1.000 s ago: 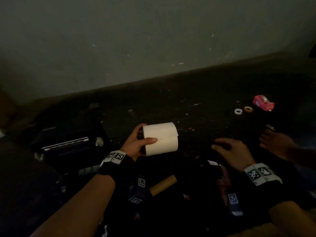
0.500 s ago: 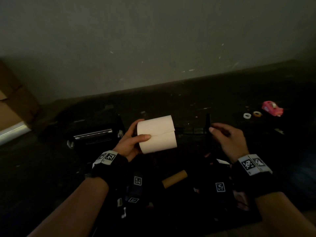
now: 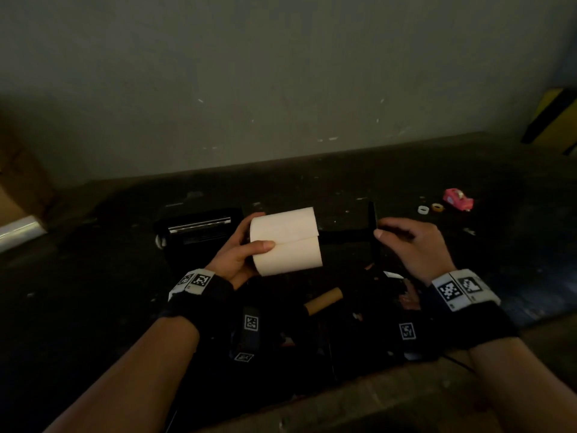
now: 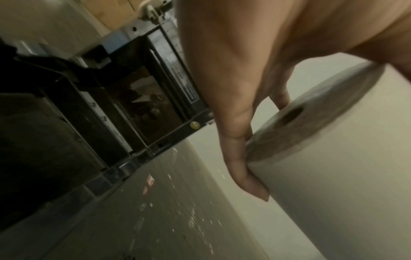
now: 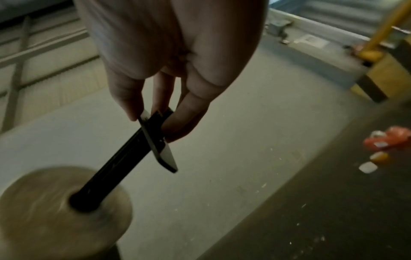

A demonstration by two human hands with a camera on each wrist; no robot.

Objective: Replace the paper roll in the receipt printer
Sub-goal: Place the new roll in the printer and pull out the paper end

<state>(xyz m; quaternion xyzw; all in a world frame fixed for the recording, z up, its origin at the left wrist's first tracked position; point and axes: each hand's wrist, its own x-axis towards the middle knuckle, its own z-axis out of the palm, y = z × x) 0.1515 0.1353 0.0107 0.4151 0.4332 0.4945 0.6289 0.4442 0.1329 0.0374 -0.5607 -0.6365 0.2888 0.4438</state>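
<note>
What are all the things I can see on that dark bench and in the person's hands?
Paper roll: one, white, held above the bench by the left hand.
Spindle: one, black, its shaft entering the roll's core, flat end pinched by the right hand.
Receipt printer: one, black with a silver strip, on the bench behind the left hand.
Cardboard core: one, brown, lying on the bench below the roll.
Tape dispenser: one, pink, far right of the bench.
Small tape rolls: two, one white, one yellowish, beside the dispenser.
Bench: one, dark, littered with scraps.
Left hand: grips the roll.
Right hand: pinches the spindle.
</note>
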